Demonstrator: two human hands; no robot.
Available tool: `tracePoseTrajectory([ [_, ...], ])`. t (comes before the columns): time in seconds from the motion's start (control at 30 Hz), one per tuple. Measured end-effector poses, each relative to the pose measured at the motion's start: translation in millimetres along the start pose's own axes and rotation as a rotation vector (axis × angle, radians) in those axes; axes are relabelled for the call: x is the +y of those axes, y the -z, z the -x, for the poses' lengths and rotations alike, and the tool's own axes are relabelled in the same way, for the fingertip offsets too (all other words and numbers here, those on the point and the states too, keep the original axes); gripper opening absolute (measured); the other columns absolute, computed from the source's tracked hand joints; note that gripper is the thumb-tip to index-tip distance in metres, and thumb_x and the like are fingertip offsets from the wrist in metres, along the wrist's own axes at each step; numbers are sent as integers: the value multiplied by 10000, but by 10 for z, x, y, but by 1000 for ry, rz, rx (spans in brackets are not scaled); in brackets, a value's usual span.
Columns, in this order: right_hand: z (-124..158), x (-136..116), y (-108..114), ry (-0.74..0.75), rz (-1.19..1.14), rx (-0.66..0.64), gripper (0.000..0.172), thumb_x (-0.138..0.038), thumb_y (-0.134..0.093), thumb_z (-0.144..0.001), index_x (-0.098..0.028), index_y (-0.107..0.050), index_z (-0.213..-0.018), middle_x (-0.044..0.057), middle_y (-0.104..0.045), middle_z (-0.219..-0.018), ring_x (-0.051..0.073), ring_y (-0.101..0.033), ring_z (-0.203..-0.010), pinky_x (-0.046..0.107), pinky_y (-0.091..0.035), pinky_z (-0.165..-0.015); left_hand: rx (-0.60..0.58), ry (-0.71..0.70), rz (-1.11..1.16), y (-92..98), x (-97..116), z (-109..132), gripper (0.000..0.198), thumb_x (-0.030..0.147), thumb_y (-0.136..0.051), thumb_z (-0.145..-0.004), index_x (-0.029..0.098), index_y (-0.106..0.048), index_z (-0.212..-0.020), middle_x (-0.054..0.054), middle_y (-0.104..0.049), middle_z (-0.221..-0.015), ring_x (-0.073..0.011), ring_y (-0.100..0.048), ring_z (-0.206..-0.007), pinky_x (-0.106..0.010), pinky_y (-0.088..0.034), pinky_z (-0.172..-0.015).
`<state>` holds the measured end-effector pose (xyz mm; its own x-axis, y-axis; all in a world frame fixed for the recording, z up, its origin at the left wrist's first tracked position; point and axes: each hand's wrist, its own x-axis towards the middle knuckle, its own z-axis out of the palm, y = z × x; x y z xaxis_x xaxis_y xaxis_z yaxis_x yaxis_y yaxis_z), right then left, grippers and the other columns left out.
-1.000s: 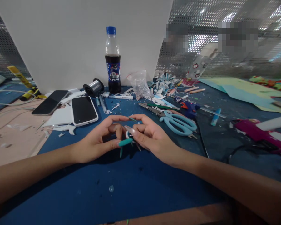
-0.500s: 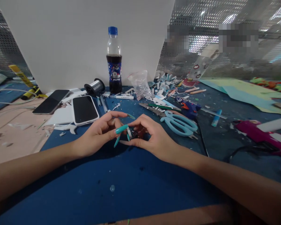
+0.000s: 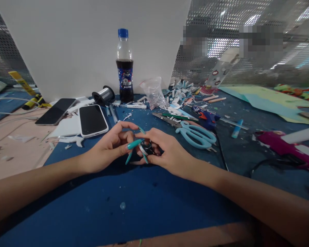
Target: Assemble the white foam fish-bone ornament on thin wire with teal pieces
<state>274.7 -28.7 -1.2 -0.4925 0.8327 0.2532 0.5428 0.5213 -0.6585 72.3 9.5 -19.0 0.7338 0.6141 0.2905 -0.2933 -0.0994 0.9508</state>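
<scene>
Both hands meet over the blue mat [image 3: 118, 192], around a small black and white object [image 3: 146, 148]. My right hand [image 3: 167, 151] is closed on it, thumb below and fingers above and behind. From the left, my left hand [image 3: 113, 147] touches its white edge with bent fingers and long teal nails. Whether the left fingers also grip it is hard to tell, as the hands hide much of the object. Blue-handled scissors [image 3: 195, 133] lie just beyond my right hand.
A Pepsi bottle [image 3: 125, 73] stands behind the hands, beside a plastic bag [image 3: 154, 92] and white scraps [image 3: 181, 92]. Phones [image 3: 93, 120] and a wire spool [image 3: 103, 95] lie left. Glue guns [image 3: 280, 145] and a cable are on the right.
The small object has turned between the fingers, showing more of its black part and white rim. My right fingers have shifted slightly around it.
</scene>
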Motion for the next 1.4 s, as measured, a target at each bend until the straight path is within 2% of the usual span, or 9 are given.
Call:
tracePoseTrajectory([
  [0.13,2,26,-3,75,36,31,159,-121,-632,-755,-188,-573,-887,-2,-474,-801,108,-453,-658,233,-353,-605,-18,7,-23,4,-5,3,272,137,-496,-884,186,-425,-1142,17,-524,-783,-120,-617,-816,-238,-526,-735],
  [0.33,4,10,-34,45,-23,101,272,-221,-759,-671,-181,-558,-850,-40,-464,-728,74,-396,-564,214,-321,-540,32,-30,-173,28,-1,-1,270,178,-510,-885,174,-451,-1149,33,-472,-739,-49,-488,-639,-150,-442,-619],
  [0.5,12,4,-68,-66,-205,98,240,-219,-745,-684,-184,-565,-838,-74,-441,-611,60,-369,-497,205,-295,-477,19,-49,-258,38,-2,13,286,190,-500,-890,187,-427,-1167,29,-486,-735,-65,-497,-657,-174,-441,-645],
  [0.7,20,27,-92,-130,-322,107,272,-276,-745,-679,-197,-567,-869,-81,-414,-558,66,-372,-477,207,-304,-453,92,-82,-447,-2,3,50,305,143,-483,-888,200,-395,-1175,32,-487,-714,-74,-508,-681,-174,-440,-653],
  [0.83,9,19,-113,-178,-491,128,304,-303,-762,-649,-208,-525,-815,-69,-471,-589,84,-454,-514,218,-388,-486,127,-162,-556,-53,-4,86,318,103,-456,-885,207,-368,-1173,17,-514,-750,-92,-548,-761,-205,-459,-734],
  [1.0,-26,23,-117,-205,-713,138,350,-231,-784,-608,-207,-497,-808,-24,-606,-789,110,-572,-667,232,-479,-576,168,-292,-640,-89,-8,115,296,62,-478,-860,201,-390,-1107,12,-548,-767,-86,-577,-770,-201,-470,-760],
  [1.17,-36,13,-100,-194,-683,119,365,-246,-796,-595,-197,-498,-800,-20,-604,-788,105,-574,-660,242,-492,-606,200,-323,-579,-65,-5,111,274,61,-484,-862,190,-409,-1091,8,-549,-774,-83,-578,-760,-187,-478,-719],
  [1.27,-36,14,-97,-200,-654,125,371,-244,-795,-600,-196,-494,-813,-33,-591,-751,91,-562,-645,228,-492,-607,257,-323,-566,-42,-23,93,290,66,-491,-861,187,-418,-1114,13,-536,-748,-88,-563,-741,-191,-475,-692],
  [1.4,-40,32,-98,-262,-699,94,387,-283,-786,-616,-203,-476,-834,-40,-575,-737,81,-544,-597,208,-512,-514,331,-319,-549,-30,-32,84,282,95,-508,-861,201,-435,-1112,22,-523,-725,-84,-536,-690,-172,-452,-605],
])
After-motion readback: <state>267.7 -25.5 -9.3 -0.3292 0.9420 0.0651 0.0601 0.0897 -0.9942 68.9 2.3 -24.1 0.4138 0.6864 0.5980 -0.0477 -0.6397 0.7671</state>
